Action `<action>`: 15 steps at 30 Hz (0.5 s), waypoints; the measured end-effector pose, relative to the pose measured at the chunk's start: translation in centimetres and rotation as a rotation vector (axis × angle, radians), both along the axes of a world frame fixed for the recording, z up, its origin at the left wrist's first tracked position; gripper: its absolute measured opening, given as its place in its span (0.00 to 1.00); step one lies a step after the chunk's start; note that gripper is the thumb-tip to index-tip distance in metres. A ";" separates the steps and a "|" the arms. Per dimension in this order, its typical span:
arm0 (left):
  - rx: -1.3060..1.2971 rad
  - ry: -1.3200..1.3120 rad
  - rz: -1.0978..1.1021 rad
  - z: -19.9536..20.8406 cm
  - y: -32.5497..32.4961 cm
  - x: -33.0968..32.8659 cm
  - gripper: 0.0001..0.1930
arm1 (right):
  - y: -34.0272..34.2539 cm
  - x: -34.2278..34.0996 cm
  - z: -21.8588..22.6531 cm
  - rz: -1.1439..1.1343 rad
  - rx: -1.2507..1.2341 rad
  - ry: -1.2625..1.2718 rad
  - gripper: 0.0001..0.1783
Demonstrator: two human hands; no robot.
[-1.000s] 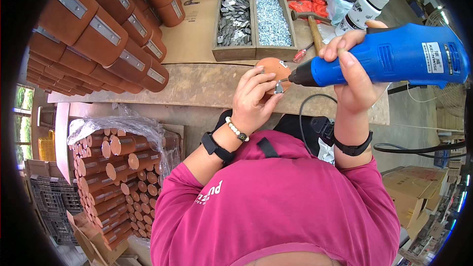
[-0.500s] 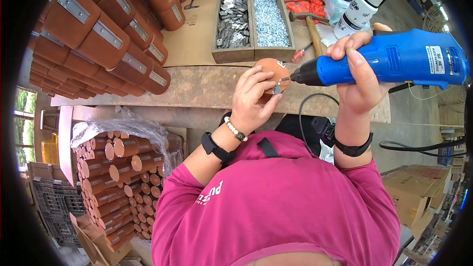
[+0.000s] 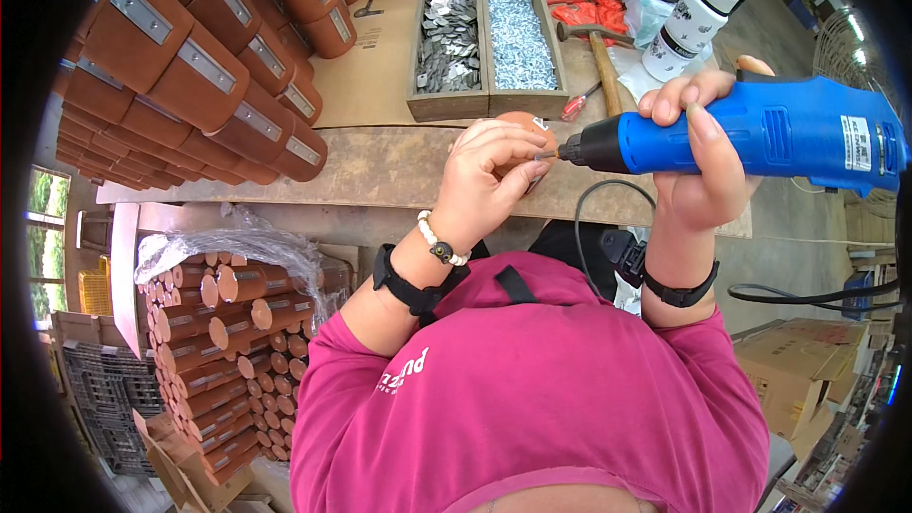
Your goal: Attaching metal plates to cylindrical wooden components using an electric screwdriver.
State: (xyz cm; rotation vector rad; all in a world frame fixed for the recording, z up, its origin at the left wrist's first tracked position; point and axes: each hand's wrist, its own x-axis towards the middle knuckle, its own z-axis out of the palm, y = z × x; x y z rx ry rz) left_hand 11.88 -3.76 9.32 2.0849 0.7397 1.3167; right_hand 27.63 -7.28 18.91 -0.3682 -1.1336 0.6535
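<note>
My right hand [image 3: 698,147] is wrapped around a blue electric screwdriver [image 3: 788,128], which lies level with its black nose and bit pointing left. My left hand [image 3: 494,171] is at the bit's tip, thumb and fingers pinched together; whatever is between them is too small to make out. Beneath those fingers is the round end of a reddish-brown cylinder [image 3: 521,121], mostly covered by the hand. A small pale metal piece [image 3: 540,123] shows at its upper edge.
Beyond my hands, a wooden box holds dark metal plates [image 3: 449,43] and silvery screws [image 3: 522,43]. A hammer [image 3: 602,66], a red-handled screwdriver [image 3: 576,108] and a white bottle [image 3: 686,28] lie or stand right of it. Stacked brown cylinders [image 3: 204,66] with metal strips rise at left.
My left fingers have closed in at the bit's tip and now cover most of the cylinder end and the metal plate on it. The electric screwdriver has shifted slightly right.
</note>
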 end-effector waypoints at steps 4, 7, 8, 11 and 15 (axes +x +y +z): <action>-0.095 0.051 -0.041 0.5 -0.1 -0.3 0.04 | -0.5 0.6 -0.2 0.063 -0.021 -0.067 0.29; -0.093 0.124 0.002 0.8 -0.3 -0.5 0.05 | -0.8 0.7 0.0 0.078 -0.031 -0.097 0.30; -0.092 0.125 0.001 1.0 -0.2 -0.6 0.05 | -0.9 0.7 0.1 0.089 -0.021 -0.110 0.31; -0.069 0.130 -0.066 1.3 0.0 -1.0 0.05 | -1.1 0.1 0.3 0.124 0.034 0.016 0.30; 0.015 0.161 -0.075 1.7 -0.1 -1.0 0.05 | -1.4 0.6 0.4 0.163 0.073 -0.089 0.32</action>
